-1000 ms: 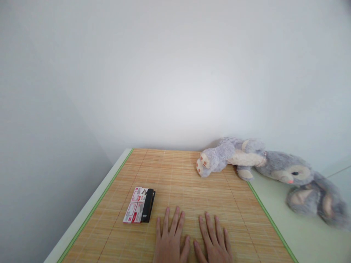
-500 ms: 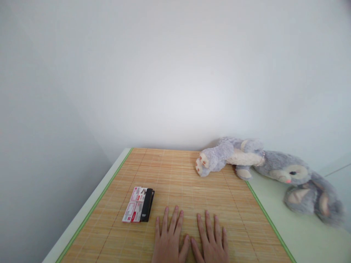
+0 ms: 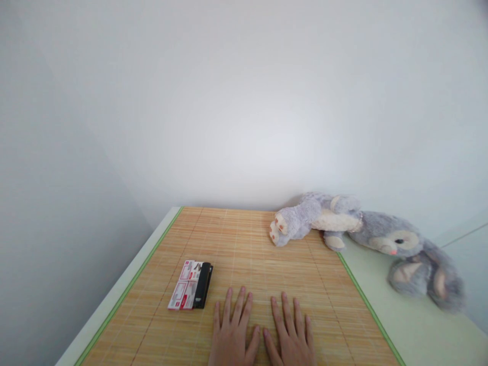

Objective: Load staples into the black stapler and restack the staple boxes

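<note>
My left hand [image 3: 232, 333] lies flat on the bamboo mat [image 3: 244, 239] with its fingers spread, palm down. Beside it, my right hand [image 3: 292, 335] rests the same way, and the two thumbs point toward each other with a small gap between the tips. Neither hand holds anything. To the left of my left hand, apart from its fingers, lies a black stapler [image 3: 201, 284]. Against the stapler's left side sit two small white-and-red printed boxes [image 3: 183, 284], one behind the other. The wrists are cut off by the lower edge of the view.
A grey plush rabbit [image 3: 343, 221] lies on its side at the back right, partly on the mat and partly on the pale table [image 3: 427, 325]. Green trim edges the mat. A white wall [image 3: 244, 101] rises behind the table.
The whole scene has shifted slightly left in view, most at the right side. Both hands stay flat in place, and the stapler, boxes and rabbit keep their places on the table.
</note>
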{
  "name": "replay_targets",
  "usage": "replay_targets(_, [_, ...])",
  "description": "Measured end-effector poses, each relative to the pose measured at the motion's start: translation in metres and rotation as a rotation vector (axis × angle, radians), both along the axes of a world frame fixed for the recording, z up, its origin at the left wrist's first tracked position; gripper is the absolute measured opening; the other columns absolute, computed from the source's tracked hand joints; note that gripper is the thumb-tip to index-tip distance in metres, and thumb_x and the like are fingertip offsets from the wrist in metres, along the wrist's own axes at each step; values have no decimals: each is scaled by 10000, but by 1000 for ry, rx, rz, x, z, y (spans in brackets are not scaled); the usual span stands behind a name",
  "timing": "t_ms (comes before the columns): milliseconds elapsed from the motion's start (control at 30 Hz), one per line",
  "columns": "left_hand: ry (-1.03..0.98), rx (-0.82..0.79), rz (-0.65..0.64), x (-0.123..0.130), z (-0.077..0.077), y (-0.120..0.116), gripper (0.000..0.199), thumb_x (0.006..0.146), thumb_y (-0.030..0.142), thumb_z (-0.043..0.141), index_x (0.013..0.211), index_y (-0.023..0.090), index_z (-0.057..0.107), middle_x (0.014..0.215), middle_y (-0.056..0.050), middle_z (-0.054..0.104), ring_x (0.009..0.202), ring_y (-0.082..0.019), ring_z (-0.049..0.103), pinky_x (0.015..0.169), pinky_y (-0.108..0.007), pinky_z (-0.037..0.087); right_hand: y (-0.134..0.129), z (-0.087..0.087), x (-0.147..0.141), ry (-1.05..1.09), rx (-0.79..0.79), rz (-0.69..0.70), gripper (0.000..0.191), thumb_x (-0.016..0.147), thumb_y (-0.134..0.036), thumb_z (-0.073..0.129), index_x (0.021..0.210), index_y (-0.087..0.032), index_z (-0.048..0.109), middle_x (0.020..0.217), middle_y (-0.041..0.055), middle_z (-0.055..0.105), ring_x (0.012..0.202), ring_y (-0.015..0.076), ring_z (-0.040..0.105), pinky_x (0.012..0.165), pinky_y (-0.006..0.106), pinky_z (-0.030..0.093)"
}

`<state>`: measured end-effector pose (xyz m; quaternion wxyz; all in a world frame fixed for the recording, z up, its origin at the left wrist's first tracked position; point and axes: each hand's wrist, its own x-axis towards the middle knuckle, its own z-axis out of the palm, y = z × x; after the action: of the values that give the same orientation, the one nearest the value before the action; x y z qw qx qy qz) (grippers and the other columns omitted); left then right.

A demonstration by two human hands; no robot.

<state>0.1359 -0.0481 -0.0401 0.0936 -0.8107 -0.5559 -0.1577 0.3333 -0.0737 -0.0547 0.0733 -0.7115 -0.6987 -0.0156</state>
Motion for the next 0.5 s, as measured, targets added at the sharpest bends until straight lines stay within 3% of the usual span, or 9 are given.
replay_targets(333, [-11, 24, 5, -1, 8, -2, 704, 951, 370, 518, 1616, 333, 288, 1673, 33, 343, 1567, -326, 201, 1263, -534, 114, -4, 5, -2, -21, 52, 19, 662, 977, -652, 380, 1563, -344, 395, 1642, 50, 349, 1507, 422, 349, 1167, 708, 280])
replay_targets(500, [-25, 53, -19, -3, 1, -5, 713, 924, 327, 537, 1604, 330, 324, 1635, 29, 417, 1530, -280, 314, 1273, -470, 165, -2, 14, -9, -37, 80, -13, 626, 961, -579, 433, 1525, -314, 491, 1623, 46, 394, 1500, 408, 371, 1199, 668, 267])
